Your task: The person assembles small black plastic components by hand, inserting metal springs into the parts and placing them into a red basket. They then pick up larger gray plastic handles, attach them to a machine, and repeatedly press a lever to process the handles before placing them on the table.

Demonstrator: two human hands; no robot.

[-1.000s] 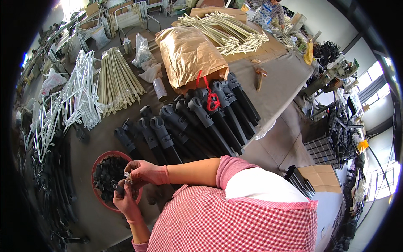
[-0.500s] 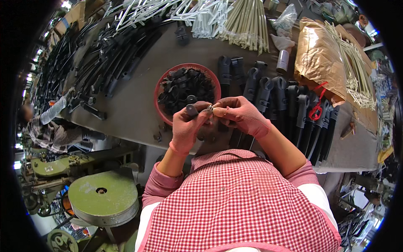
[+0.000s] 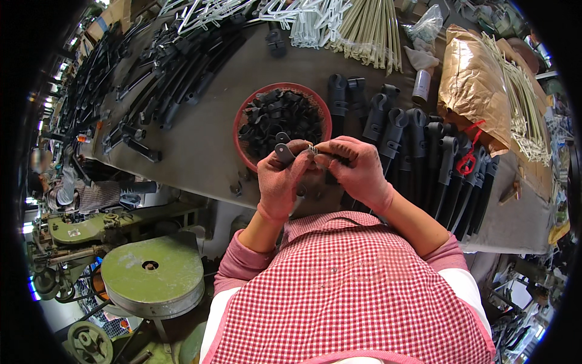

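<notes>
Both of my hands, in pink gloves with dark-stained fingers, meet over the near edge of a red bowl [image 3: 236, 130] heaped with small black curved clips [image 3: 282, 121]. My left hand [image 3: 279, 185] is closed on a black clip [image 3: 284, 154] whose two rounded tabs, each with a hole, stick up past the fingers. Between the fingertips of both hands sits a small shiny metal piece [image 3: 312, 149] that looks like a coil spring. With thumb and fingers pinched, my right hand [image 3: 362, 176] grips its right end. Fingers hide part of both pieces.
Black tubes with hooked ends [image 3: 394, 130] lie in a row to the right, a red cord loop [image 3: 465, 162] on them. Behind are a spray can [image 3: 421, 87], a brown paper package [image 3: 476, 85] and pale rods [image 3: 370, 36]. A green machine [image 3: 151, 279] stands left.
The view has shifted, so the table and bowl appear farther right. My hands stay together at the small metal piece, with the black clip still in the left hand, turned slightly.
</notes>
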